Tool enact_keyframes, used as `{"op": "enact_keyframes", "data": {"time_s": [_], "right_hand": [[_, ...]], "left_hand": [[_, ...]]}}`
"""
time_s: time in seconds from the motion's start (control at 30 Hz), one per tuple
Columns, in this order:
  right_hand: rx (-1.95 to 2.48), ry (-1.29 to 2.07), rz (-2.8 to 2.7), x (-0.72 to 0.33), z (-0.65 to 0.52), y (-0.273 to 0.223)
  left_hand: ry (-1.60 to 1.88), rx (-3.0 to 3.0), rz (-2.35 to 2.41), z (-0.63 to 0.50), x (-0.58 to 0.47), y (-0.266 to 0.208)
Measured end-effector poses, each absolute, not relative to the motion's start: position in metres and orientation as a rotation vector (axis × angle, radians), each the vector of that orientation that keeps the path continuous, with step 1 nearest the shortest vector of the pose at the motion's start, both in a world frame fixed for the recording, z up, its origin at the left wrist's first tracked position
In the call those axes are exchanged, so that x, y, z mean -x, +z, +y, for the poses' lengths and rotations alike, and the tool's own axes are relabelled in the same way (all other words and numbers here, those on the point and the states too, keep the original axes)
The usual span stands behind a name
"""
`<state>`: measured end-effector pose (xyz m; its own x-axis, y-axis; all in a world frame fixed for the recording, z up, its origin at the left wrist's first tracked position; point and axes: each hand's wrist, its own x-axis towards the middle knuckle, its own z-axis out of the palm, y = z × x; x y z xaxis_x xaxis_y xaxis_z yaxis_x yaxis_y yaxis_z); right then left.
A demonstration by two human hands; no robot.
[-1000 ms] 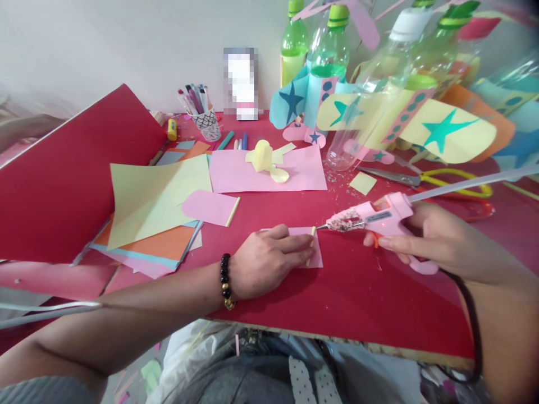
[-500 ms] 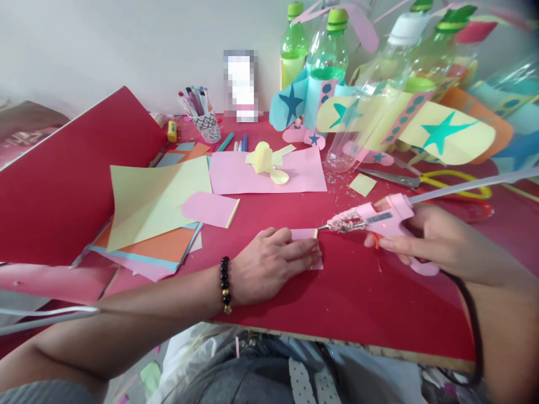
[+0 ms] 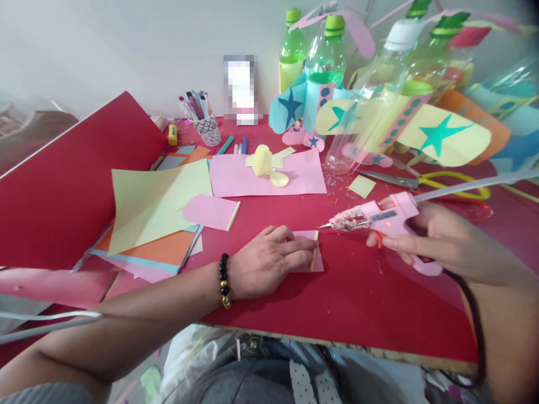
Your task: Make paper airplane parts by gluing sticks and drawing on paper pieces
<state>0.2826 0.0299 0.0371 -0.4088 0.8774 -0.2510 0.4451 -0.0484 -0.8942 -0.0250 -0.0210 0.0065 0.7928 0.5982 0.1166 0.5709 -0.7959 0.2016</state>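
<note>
My left hand (image 3: 273, 261) lies flat, its fingers stretched over a small pink paper piece (image 3: 318, 265) on the red tabletop (image 3: 349, 303). A thin yellow strip (image 3: 316, 237) runs along that paper's right edge, partly under my fingertips. My right hand (image 3: 438, 235) is wrapped round the handle of a pink hot glue gun (image 3: 391, 216), a finger at its orange trigger. A long translucent glue stick (image 3: 471, 182) juts from the gun's back. The metal nozzle points left, just right of the strip's upper end. Another pink piece with rounded end (image 3: 210, 210) lies farther left, also edged with a yellow strip.
Behind stand several bottles (image 3: 334, 62) with paper wings. Yellow-handled scissors (image 3: 421, 180) lie behind the glue gun. Coloured paper sheets (image 3: 160, 202) are stacked at left beside a raised red board (image 3: 84, 191). A pen cup (image 3: 207, 129) and a phone (image 3: 241, 90) stand at the back.
The glue gun has moved slightly right, and its nozzle is now a little apart from the strip. My left fingers have shifted slightly on the paper, baring more of the strip.
</note>
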Motion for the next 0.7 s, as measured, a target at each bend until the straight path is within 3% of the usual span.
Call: {"op": "enact_keyframes", "data": {"time_s": [0.7], "right_hand": [[1.432,1.443,-1.792,-0.2813,0.028,0.0344]], "left_hand": [[0.17,-2.855,0.853,-0.0219,0.0273,0.0083]]}}
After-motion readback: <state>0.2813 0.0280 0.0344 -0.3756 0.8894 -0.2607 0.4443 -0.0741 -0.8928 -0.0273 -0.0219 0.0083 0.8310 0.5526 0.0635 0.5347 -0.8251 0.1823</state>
